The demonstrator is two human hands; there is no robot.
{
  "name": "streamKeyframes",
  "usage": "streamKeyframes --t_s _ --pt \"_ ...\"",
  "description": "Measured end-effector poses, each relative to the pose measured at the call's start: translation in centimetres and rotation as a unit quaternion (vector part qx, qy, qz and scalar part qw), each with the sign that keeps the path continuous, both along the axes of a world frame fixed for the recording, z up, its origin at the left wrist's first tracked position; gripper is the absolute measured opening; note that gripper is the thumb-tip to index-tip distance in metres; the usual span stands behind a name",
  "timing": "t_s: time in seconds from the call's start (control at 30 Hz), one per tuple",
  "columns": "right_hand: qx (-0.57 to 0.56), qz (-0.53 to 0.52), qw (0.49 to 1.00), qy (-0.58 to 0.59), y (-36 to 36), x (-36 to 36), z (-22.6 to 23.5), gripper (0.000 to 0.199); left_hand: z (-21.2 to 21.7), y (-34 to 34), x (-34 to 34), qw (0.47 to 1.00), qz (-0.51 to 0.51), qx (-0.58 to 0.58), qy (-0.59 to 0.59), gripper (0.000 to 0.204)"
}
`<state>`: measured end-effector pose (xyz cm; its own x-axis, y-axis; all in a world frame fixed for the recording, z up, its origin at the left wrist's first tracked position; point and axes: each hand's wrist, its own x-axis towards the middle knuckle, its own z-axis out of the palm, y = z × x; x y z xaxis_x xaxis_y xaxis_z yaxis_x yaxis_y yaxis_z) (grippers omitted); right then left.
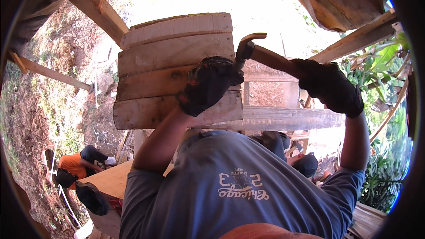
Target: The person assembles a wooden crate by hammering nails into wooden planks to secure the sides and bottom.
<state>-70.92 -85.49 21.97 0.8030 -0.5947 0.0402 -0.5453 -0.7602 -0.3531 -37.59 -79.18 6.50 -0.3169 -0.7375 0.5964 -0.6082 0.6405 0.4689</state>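
Note:
My right hand (pixel 332 87), in a black glove, grips the wooden handle of a claw hammer (pixel 248 48). The hammer's metal head is raised at the right edge of a wall of stacked rough planks (pixel 168 53). In the same kind of glove, my left hand (pixel 207 85) presses against the lower planks just below the hammer head. Its fingers are bunched together at the planks' right edge, and whatever they pinch is hidden. My grey-blue shirt fills the lower middle of the view.
A horizontal timber beam (pixel 287 118) runs behind the planks, with slanted beams (pixel 102 9) overhead. A person in an orange shirt (pixel 73 164) crouches at lower left by a plywood sheet (pixel 110 179). Another person's dark cap (pixel 305 164) shows below. Dirt slope left, green plants (pixel 385 57) right.

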Motion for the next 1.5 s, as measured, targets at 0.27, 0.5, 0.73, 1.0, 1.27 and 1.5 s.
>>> streamKeyframes --t_s 0.27,0.5,0.73,1.0,1.27,1.5 --pt "-0.046 -0.009 0.999 -0.018 1.1 0.0 -1.7 0.047 0.1 0.9 -0.8 0.93 -0.038 0.244 0.272 0.012" --pt "0.052 -0.186 0.98 -0.043 2.4 1.4 1.5 0.04 0.7 1.0 0.2 0.992 -0.001 0.117 0.036 0.018" --pt "-0.001 -0.071 0.997 -0.012 1.6 -0.5 -1.1 0.047 -0.5 0.4 0.2 0.996 -0.008 0.072 0.044 0.015" --pt "-0.047 -0.027 0.998 -0.011 2.7 -1.1 -3.6 0.045 2.2 0.7 -0.9 0.992 0.005 0.125 0.027 0.013" --pt "0.155 -0.309 0.925 -0.157 4.2 1.9 1.1 0.043 1.2 3.6 2.0 0.989 0.095 0.036 -0.106 0.086" --pt "-0.036 -0.036 0.998 0.048 3.3 -1.0 -2.2 0.044 4.0 9.6 2.0 0.957 0.124 0.142 -0.222 0.125"
